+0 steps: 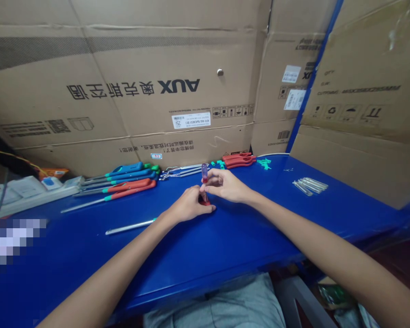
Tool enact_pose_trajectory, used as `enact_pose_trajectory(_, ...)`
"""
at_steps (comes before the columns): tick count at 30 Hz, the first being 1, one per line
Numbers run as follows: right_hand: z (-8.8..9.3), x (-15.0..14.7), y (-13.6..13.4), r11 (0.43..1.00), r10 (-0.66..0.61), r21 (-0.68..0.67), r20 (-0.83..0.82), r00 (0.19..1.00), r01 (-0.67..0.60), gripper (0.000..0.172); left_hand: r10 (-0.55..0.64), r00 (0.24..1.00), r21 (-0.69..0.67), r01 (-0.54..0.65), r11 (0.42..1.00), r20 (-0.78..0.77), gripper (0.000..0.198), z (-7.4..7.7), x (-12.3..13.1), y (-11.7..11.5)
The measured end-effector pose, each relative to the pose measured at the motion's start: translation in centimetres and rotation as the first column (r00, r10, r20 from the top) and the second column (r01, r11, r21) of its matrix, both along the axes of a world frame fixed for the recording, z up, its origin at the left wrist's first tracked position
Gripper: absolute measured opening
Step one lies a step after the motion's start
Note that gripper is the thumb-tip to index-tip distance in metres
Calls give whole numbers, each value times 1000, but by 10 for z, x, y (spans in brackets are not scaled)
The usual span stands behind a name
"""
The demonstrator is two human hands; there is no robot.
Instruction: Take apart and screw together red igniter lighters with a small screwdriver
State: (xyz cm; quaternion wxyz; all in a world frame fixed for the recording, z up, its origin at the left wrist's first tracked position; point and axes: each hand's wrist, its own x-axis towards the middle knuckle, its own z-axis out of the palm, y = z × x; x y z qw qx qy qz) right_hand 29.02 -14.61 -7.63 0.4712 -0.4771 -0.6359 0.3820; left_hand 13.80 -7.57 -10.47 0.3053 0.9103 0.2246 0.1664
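Note:
My right hand [227,186] is closed around a screwdriver [204,171] with a clear and red handle, held upright with its tip downward. My left hand [190,203] is wrapped over a red-handled tool [205,203] lying on the table, directly under the screwdriver. Most of that red handle is hidden by my fingers. From the left of my hand sticks out the tool's long metal tube [130,227], with a bit of teal at its near end. Whether the screwdriver tip sits in a screw cannot be made out.
Several blue- and red-handled tools with metal tubes [130,185] lie at the left, near a power strip [34,196]. Behind my hands are wired metal rods [187,170], red handle shells [238,159] and green pieces [264,163]. Clear packets [310,186] lie right. Cardboard [133,59] walls the blue table [259,237].

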Motion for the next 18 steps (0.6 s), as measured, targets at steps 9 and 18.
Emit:
enact_pose_trajectory(9,-8,-6,-1,993,-77,98,113,991,66,10,-7,1000,33,7,999,-1,26,3,0,-1)
enact_pose_trajectory(18,-1,-1,4,957,-230,161,-77,970,240,19,-78,991,-87,69,994,-105,19,7,-6,3)
